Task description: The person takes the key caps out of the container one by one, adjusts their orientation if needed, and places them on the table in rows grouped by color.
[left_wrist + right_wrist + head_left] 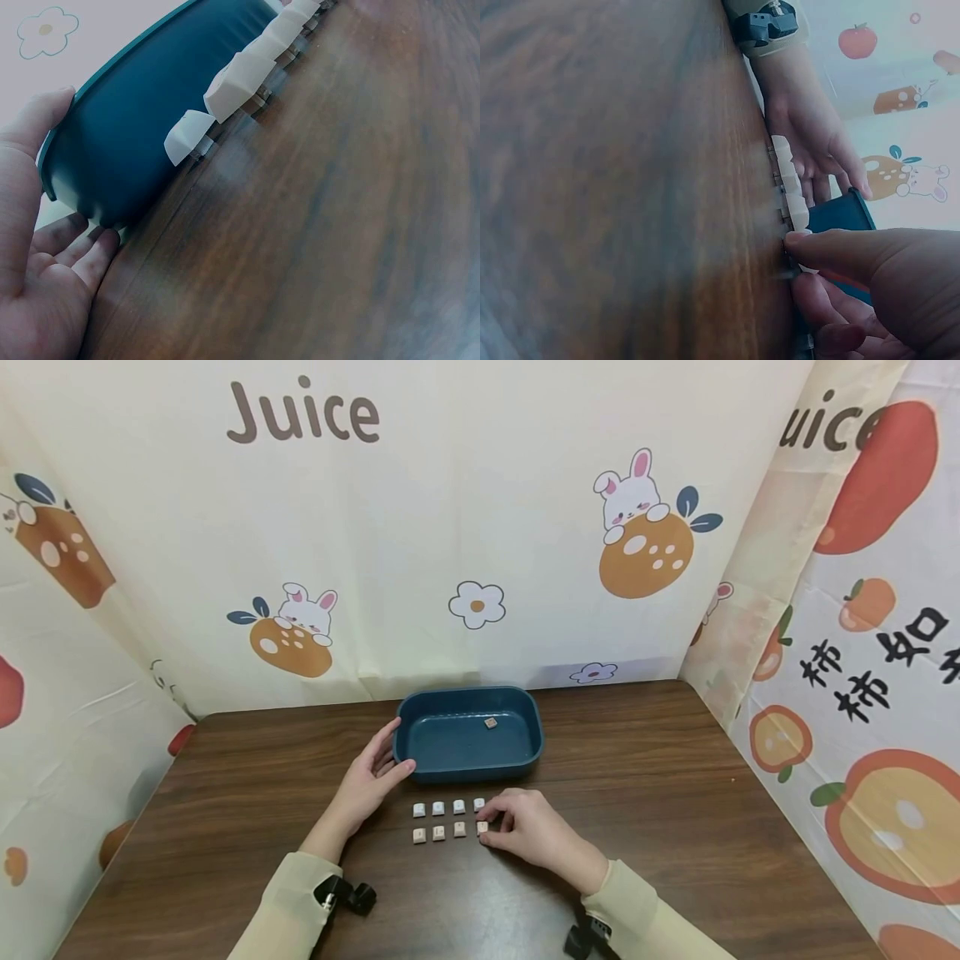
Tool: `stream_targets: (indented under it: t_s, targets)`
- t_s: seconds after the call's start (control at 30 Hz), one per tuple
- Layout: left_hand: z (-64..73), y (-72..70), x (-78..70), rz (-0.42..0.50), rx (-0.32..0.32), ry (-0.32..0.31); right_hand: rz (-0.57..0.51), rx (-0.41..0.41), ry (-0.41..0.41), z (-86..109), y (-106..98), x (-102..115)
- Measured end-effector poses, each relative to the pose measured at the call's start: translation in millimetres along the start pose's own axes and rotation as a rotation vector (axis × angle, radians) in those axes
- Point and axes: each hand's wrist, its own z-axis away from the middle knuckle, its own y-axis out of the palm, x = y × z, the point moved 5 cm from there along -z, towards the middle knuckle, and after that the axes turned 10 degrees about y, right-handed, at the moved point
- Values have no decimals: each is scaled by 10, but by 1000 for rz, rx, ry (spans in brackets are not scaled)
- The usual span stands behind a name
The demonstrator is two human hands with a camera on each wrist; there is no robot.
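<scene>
My left hand (362, 787) holds the left end of a dark blue rectangular basin (467, 774). Its thumb (54, 109) lies at the rim and the other fingers reach low along the wall. Two short rows of pale keycaps stand on the table in front of the basin, the far row (438, 808) whiter, the near row (438, 832) creamier. With thumb and forefinger my right hand (534, 831) pinches the rightmost keycap (482, 828) of the near row. That keycap is mostly hidden by the thumb in the right wrist view.
One small square brownish piece (491, 723) lies inside the basin, right of its middle. The brown wooden table (645, 760) ends at a printed cloth (405, 527) behind the basin, and more cloth hangs at both sides. Each wrist carries a small black camera (360, 897).
</scene>
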Motion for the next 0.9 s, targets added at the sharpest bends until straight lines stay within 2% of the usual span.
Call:
stream_targets:
  t_s: [0.63, 0.9]
  targets:
    - [1, -26, -10, -1, 0, 9, -35, 6, 3, -20, 8, 7]
    - [5, 2, -26, 5, 0, -2, -78, -12, 18, 9, -98, 63]
